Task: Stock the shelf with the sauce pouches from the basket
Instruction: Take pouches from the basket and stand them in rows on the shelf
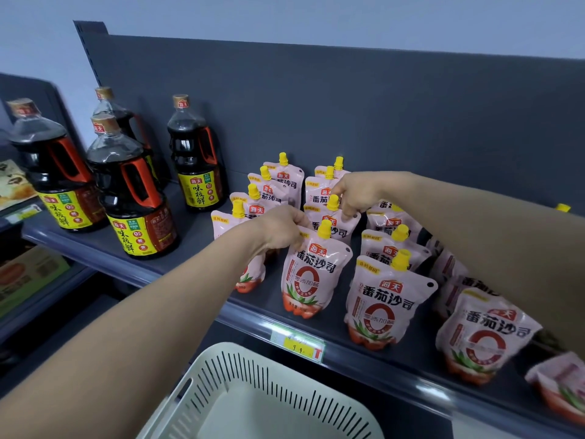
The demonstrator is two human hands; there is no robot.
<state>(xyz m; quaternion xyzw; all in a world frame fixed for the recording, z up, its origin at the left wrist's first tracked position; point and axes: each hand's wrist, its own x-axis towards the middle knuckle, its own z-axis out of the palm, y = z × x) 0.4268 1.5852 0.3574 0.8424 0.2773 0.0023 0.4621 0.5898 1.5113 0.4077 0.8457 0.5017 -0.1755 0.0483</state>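
Note:
Several pink sauce pouches with yellow caps stand in rows on the dark grey shelf [196, 248]. My left hand [280, 228] pinches the top left corner of the front pouch [311, 274] in the second row. My right hand [354, 193] reaches over from the right and grips the top edge of the pouch behind it [330, 221], beside its yellow cap. The white slotted basket [253, 391] sits below the shelf at the bottom of the view; what shows of its inside holds no pouches.
Several dark soy sauce bottles [133, 201] with orange handles stand at the shelf's left. A yellow price tag [299, 343] is clipped to the front rail. More pouches [484, 337] fill the right side, one lying flat at the far right [563, 388].

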